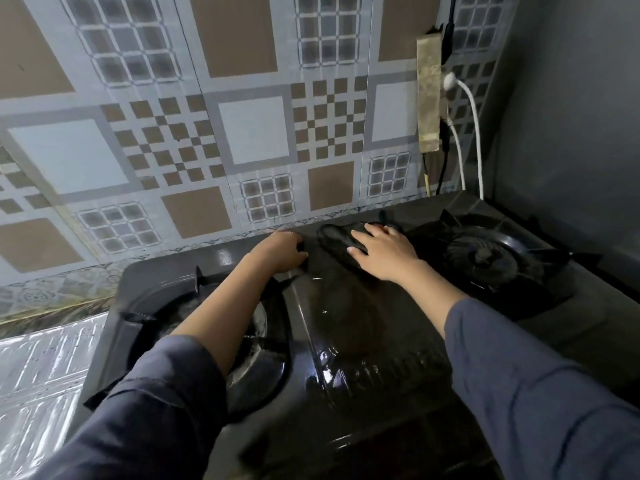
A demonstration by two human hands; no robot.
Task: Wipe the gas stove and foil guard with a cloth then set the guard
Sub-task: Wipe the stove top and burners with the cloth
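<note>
A black two-burner gas stove fills the lower middle of the head view, its top shiny and wet-looking. A dark cloth lies on the back middle of the stove top. My right hand presses flat on the cloth, fingers spread. My left hand is curled at the stove's back edge, gripping a dark corner that looks like part of the same cloth. The patterned foil guard stands upright behind the stove against the wall. Both forearms reach over the stove, the left one crossing the left burner.
The right burner with its pan support sits right of my hand. A power strip with white and black cables hangs on the wall at the back right. Silver embossed foil covers the counter at the left. A grey wall closes the right side.
</note>
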